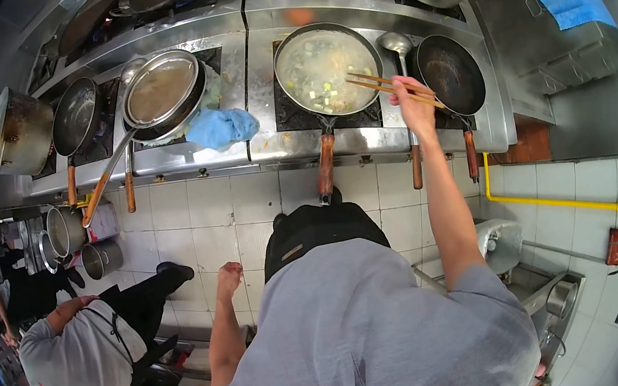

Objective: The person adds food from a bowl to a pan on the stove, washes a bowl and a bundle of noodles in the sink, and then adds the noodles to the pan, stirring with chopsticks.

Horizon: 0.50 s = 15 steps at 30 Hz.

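Observation:
My right hand [412, 99] grips a pair of long wooden chopsticks [371, 81]. Their tips reach over the right part of a frying pan [324, 113] on the stove. In the pan is a pale, cloudy liquid [316, 58] with light green pieces in it. The pan's wooden handle [326, 163] points toward my body, and no hand is on it. Away from the stove, my left hand [231, 277] hangs beside my body with its fingers curled in, apparently around nothing.
Right of the pan are a ladle [396, 44] and a dark pan [451, 74]. To the left are a strainer [161, 89] over a pan, a blue cloth [222, 127], another dark pan [76, 117] and a pot [19, 133]. A co-worker [83, 348] stands behind at left.

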Available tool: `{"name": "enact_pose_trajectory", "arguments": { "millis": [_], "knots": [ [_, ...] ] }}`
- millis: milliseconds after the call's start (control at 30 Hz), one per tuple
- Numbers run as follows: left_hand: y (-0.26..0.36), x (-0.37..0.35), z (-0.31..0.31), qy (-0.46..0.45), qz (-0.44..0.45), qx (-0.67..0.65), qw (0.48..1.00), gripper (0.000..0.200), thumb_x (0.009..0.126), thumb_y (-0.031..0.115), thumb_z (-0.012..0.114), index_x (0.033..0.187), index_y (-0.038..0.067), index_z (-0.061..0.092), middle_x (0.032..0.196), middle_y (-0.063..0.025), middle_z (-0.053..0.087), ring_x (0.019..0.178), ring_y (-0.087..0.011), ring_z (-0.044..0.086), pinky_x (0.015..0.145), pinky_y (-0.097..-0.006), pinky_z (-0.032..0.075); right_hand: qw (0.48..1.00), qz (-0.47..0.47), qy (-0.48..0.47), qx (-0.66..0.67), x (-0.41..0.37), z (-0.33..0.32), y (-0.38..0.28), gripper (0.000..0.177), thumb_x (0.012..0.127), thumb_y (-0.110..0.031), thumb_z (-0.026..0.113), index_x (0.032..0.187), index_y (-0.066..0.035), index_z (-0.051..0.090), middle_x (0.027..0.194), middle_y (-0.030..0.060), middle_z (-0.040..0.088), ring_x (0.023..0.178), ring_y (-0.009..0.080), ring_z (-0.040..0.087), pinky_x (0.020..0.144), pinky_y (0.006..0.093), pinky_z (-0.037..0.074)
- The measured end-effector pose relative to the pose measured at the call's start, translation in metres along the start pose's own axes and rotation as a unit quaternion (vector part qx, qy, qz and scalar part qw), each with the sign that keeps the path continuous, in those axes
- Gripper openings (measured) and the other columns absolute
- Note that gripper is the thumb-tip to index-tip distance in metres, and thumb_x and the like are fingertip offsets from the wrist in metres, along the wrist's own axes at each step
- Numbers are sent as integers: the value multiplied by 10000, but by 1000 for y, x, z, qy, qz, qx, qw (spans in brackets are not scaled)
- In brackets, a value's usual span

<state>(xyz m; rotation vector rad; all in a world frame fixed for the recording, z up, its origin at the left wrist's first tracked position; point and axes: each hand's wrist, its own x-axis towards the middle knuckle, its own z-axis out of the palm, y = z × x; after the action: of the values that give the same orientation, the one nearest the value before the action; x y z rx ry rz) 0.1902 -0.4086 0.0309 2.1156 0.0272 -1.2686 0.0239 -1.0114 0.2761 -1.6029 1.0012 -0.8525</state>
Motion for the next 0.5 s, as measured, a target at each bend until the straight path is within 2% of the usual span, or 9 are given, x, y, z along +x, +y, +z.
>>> {"name": "enact_pose_trajectory", "arguments": {
  "millis": [100,200,333,467,500],
  "knots": [
    [-5,-7,3,14,18,-39,999,102,846,91,592,900,21,642,720,-54,642,605,-125,598,485,-277,459,998,16,-47,40,-1,23,1,225,917,-167,620,1011,33,663,818,105,677,640,116,638,584,239,535],
    [-21,-14,4,10,8,-55,998,114,841,77,571,902,11,642,712,-60,642,606,-135,604,482,-284,459,994,9,-47,99,-8,27,-15,231,922,-161,615,1028,39,662,830,115,682,645,120,638,587,244,539],
    [-67,-12,-3,-15,-8,-46,999,122,832,92,589,896,5,647,725,-70,645,612,-151,614,501,-286,485,999,-15,-43,-19,-20,-1,-47,215,925,-153,608,1015,32,669,782,82,667,634,105,620,590,236,535],
    [-80,-15,-12,-28,-66,10,997,136,844,120,598,907,12,652,757,-70,650,627,-158,618,502,-291,494,997,21,-58,-47,-31,-6,-38,223,925,-173,609,1006,25,672,786,67,670,645,101,624,593,238,531],
    [-88,-9,-17,-32,-68,16,997,138,849,125,597,914,16,651,763,-66,650,630,-158,618,501,-292,493,998,-4,-44,-51,-29,-3,-26,225,928,-174,606,1013,23,670,791,69,671,649,102,626,598,240,532]
  ]
}}
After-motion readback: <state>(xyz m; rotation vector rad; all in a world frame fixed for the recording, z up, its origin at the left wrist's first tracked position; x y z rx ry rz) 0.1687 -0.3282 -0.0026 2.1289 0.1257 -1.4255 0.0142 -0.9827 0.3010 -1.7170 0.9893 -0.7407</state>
